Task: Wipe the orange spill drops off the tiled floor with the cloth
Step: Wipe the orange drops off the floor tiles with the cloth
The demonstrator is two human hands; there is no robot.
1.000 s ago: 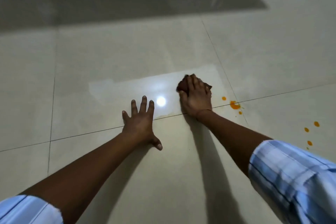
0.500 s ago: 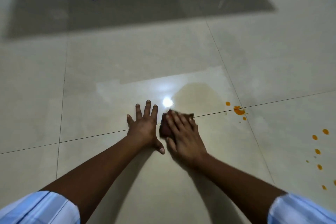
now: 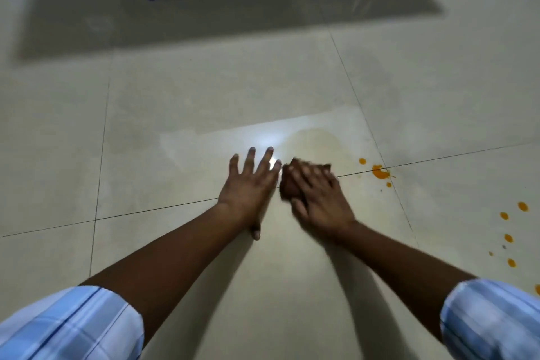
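Fingers (image 3: 310,176) of the right hand (image 3: 321,200) lie flat, pressing the brown cloth (image 3: 287,188) to the tiled floor (image 3: 175,96) at frame centre, left hand (image 3: 248,185) splayed just beside, orange drops (image 3: 380,171) to the right.

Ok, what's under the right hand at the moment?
A bunched brown cloth, pressed to the floor tile by the right hand. Its edges show beside the hand. Any spill beneath it is covered.

No readable text, label, brand, number or sign anywhere in view
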